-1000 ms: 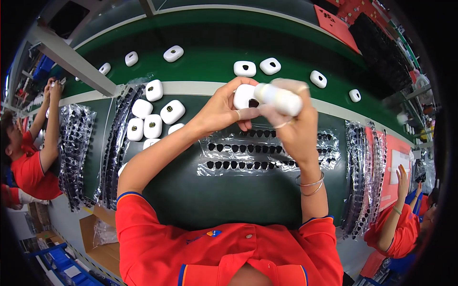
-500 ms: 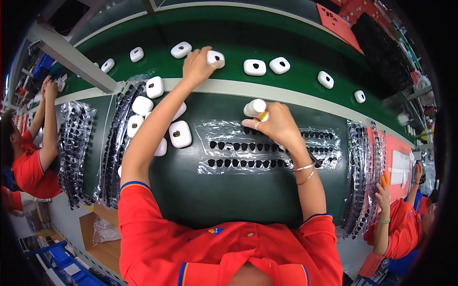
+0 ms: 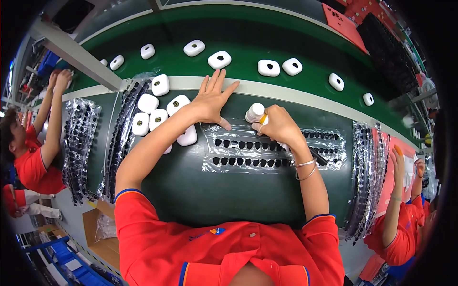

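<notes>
Grips a white bottle point(image 3: 255, 112) in the right hand point(image 3: 281, 125), by a plastic sheet point(image 3: 208, 167) of black pieces point(image 3: 248, 162) on the counter point(image 3: 238, 198); spreads the empty left hand point(image 3: 211, 103) wide beside clustered white cases point(image 3: 148, 103); might spill onto the pieces by tilting the bottle, or shift the cases by dragging the left forearm point(image 3: 156, 144) low

We count at least nine white rounded cases point(image 3: 268, 71) on the green belt point(image 3: 313, 59), one part-hidden; at least seven more on the table point(image 3: 214, 190). One left hand point(image 3: 212, 102), one right hand point(image 3: 281, 125), one white bottle point(image 3: 255, 112), one black pen-like tool point(image 3: 318, 157), one film sheet point(image 3: 229, 153) with three rows of black pieces point(image 3: 242, 145), at least two co-workers point(image 3: 38, 164).
</notes>
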Available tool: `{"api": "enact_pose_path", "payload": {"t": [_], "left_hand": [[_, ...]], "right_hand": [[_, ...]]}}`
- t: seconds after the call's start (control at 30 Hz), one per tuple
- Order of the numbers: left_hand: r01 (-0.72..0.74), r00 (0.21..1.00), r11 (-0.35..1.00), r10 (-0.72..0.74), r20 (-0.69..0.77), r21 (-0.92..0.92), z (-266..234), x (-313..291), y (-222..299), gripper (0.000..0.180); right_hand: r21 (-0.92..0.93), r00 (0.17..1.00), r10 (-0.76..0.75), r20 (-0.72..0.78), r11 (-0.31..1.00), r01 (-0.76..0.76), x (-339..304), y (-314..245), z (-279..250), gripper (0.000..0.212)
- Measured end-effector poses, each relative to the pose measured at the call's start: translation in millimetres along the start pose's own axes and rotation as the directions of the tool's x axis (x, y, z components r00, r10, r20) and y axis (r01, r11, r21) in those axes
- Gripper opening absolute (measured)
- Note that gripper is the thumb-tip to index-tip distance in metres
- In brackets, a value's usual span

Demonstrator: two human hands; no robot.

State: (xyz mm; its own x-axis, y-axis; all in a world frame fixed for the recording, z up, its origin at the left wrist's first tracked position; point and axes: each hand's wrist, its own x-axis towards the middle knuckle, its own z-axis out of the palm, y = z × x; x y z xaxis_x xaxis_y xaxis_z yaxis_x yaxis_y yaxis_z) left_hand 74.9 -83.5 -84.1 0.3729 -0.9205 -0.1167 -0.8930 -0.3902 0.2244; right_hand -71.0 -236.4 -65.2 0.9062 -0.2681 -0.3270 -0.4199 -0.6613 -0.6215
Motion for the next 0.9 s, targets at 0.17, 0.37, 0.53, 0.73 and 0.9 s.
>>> {"api": "enact_pose_path", "payload": {"t": [0.17,0.37,0.53,0.73,0.9], "left_hand": [[-0.061,0.987,0.990,0.040,-0.154,-0.131,-5,14,-14,0.111],[0.389,0.617,0.917,-0.332,-0.713,-0.090,-10,79,-100,0.066],[0.451,0.708,0.820,-0.569,-0.418,-0.352,-19,86,-93,0.060],[-0.329,0.907,0.560,-0.036,-0.419,-0.760,-22,41,12,0.056],[-0.152,0.987,0.073,0.057,-0.148,-0.986,-35,7,68,0.056]], "right_hand": [[0.075,0.998,-0.052,-0.041,0.996,0.055,-10,-4,-19,0.024],[0.245,0.982,-0.112,-0.154,0.958,0.148,-23,-13,-33,0.022],[0.281,0.977,-0.009,-0.213,0.957,0.070,-32,-17,-43,0.021],[0.354,0.869,-0.140,-0.474,0.874,0.334,-39,-20,-47,0.023],[0.359,0.814,-0.163,-0.557,0.837,0.413,-42,-24,-43,0.028]]}}
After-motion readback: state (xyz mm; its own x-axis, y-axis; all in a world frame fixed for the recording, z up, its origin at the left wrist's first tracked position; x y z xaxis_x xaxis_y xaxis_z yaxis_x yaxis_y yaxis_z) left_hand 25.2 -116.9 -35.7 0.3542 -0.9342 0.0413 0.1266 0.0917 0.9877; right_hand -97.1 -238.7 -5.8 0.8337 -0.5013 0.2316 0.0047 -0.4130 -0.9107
